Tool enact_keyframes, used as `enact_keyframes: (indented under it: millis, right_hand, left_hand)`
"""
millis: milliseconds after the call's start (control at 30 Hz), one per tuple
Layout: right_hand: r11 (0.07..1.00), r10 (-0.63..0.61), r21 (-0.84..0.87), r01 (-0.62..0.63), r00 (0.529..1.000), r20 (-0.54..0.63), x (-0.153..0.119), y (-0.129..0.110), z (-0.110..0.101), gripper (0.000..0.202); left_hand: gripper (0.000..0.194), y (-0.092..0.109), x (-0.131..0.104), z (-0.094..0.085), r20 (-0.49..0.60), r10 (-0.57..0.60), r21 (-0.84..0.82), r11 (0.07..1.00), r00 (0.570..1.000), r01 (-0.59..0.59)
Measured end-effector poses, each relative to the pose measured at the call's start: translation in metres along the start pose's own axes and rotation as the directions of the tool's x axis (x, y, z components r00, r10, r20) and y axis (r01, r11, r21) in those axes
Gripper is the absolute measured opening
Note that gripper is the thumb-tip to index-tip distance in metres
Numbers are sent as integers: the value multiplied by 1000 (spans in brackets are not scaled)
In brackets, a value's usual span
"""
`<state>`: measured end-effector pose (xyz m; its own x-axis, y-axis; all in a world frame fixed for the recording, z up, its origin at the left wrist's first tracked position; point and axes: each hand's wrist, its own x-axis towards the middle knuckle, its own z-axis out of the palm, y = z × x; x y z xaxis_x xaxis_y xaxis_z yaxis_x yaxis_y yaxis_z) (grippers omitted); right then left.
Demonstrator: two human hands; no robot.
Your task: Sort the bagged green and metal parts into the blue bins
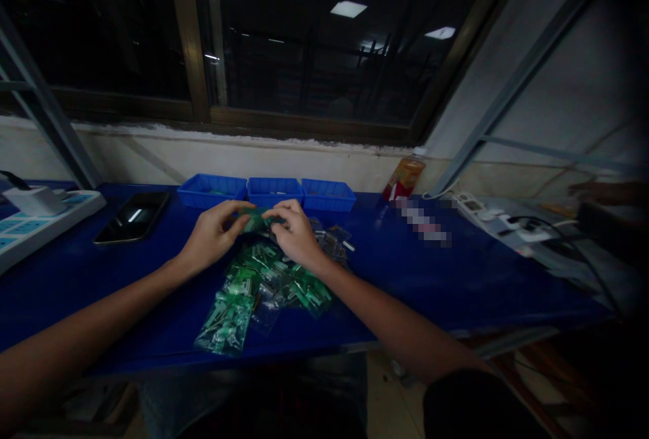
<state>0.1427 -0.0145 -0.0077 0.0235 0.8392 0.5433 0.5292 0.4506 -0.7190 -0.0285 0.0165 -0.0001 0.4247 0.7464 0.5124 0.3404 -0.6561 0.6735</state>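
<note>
Between my two hands is a small green plastic bag (254,220), raised above the table just in front of the blue bins. My left hand (215,229) pinches its left side between thumb and fingers. Closed on the bag's right side is my right hand (294,230); its fingertips are partly hidden. Below them lies a heap of green-tinted bags (228,314) with small pale parts inside. Some clear bags (332,239) with small parts lie behind and beside my right wrist.
Three blue bins (213,189) stand in a row by the wall, holding a few small items. A phone (132,217) and a power strip (65,216) are at left. A bottle (405,175) and another power strip (481,212) with cables are at right. Metal posts flank the blue table (405,290).
</note>
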Motion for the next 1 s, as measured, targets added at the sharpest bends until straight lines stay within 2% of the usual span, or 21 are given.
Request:
enact_keyframes:
  millis: [33, 67, 167, 233, 300, 400, 467, 533, 567, 600, 633, 700, 767, 833, 900, 1000]
  right_hand:
    - [997, 63, 53, -62, 998, -15, 2, 1, 0, 14]
    - [987, 122, 108, -119, 992, -21, 3, 2, 0, 17]
    - [924, 291, 242, -296, 955, 57, 5, 0, -1, 37]
    - [870, 360, 301, -391, 920, 154, 4, -1, 0, 36]
    - [837, 372, 347, -423, 905, 205, 2, -1, 2, 28]
    - [840, 360, 389, -380, 924, 126, 1, -1, 5, 18]
    - [872, 327, 376, -313, 945, 30, 1, 0, 5, 16]
    - [915, 270, 326, -236, 961, -61, 3, 1, 3, 18]
    - [936, 235, 292, -198, 967, -95, 3, 2, 1, 19]
    - [954, 197, 251, -162, 973, -120, 4, 2, 0, 19]
    - [970, 157, 209, -127, 978, -134, 4, 2, -1, 19]
    - [990, 73, 127, -57, 989, -131, 2, 2, -1, 16]
    - [998, -13, 61, 19, 995, -96, -1, -1, -1, 11]
    - [995, -98, 13, 99, 994, -47, -4, -6, -1, 10]
    - [983, -180, -33, 180, 984, 4, -8, -11, -1, 15]
    - [957, -265, -100, 271, 962, 66, -10, -13, -2, 21]
  left_hand:
    - [26, 0, -1, 1, 1, 110, 94, 989, 994, -110]
    - [24, 1, -3, 1, 14, 206, 159, 966, 978, -206]
    - [24, 0, -6, 3, 62, 372, 229, 898, 926, -376]
    - [24, -1, -7, 4, 80, 418, 259, 868, 905, -424]
    - [25, -2, -7, 4, 105, 440, 286, 845, 892, -451]
    - [24, -1, -6, 4, 160, 414, 263, 857, 896, -443]
    - [26, 2, -5, 3, 182, 314, 182, 920, 932, -346]
    - [35, 4, -3, 3, 204, 83, 24, 996, 975, -90]
    - [44, 4, -1, 3, 234, -68, -79, 993, 970, 88]
    - [53, 4, 1, 3, 280, -210, -182, 946, 937, 267]
    - [61, 3, 2, 2, 330, -325, -271, 866, 886, 419]
    - [68, 1, 6, 1, 403, -451, -402, 695, 797, 596]
    - [63, -2, 8, 0, 423, -493, -480, 589, 760, 650]
    - [55, -3, 9, 0, 406, -520, -532, 534, 752, 657]
    - [43, -3, 8, 2, 376, -529, -562, 523, 761, 641]
    - [27, -2, 4, 4, 334, -495, -548, 590, 802, 593]
